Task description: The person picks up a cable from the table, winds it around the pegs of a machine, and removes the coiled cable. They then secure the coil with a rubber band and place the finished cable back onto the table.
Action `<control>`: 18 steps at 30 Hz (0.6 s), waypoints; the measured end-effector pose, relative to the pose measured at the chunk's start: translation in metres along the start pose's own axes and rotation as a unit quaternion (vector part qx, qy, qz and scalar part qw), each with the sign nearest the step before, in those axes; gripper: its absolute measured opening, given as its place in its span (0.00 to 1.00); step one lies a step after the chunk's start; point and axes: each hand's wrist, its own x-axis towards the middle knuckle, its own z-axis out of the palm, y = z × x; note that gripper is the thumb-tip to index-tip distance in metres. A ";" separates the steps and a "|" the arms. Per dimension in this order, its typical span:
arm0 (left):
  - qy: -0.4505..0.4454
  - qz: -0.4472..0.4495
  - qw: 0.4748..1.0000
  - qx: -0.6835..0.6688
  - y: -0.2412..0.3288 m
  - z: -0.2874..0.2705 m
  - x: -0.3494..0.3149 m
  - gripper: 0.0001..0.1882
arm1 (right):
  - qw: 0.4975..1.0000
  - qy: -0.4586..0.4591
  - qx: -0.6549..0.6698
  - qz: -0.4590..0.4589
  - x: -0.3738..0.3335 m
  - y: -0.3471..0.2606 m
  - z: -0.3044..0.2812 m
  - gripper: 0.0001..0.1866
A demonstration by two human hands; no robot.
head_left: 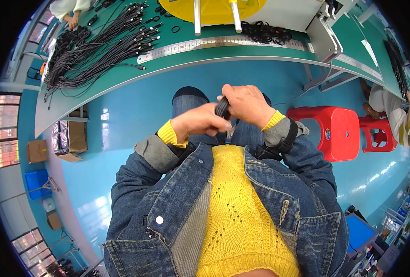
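Over my lap, a coiled black cable (222, 109) is gripped between my two hands. My left hand (202, 120) closes on its lower left side, fingers curled. From the right, my right hand (247, 104) wraps the coil's upper end, thumb and fingers pressed together. The cable's ends are hidden by my hands. Ahead on the green workbench (115, 78) lies a large spread of black cables (89, 62) with plugs on their ends. A steel ruler (186, 46) lies along the bench near its front edge.
A yellow round machine part (214, 9) with metal rods overhangs the bench, black rings (265, 33) beside it. A metal bracket (324, 37) stands right. Red stools (343, 134) are at my right. Cardboard boxes (73, 138) stand left. Other people's hands (72, 21) work far left.
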 end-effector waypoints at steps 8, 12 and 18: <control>0.073 -0.002 0.982 0.176 0.002 -0.003 0.000 0.12 | 0.960 0.011 0.267 0.081 -0.007 -0.010 0.009 0.08; 0.047 -0.047 0.989 0.132 -0.002 -0.012 0.002 0.11 | 0.937 0.031 0.335 0.097 -0.011 -0.010 0.020 0.12; 0.027 -0.086 0.995 0.047 -0.024 -0.033 -0.009 0.10 | 0.951 -0.046 0.303 0.043 -0.005 -0.009 0.020 0.15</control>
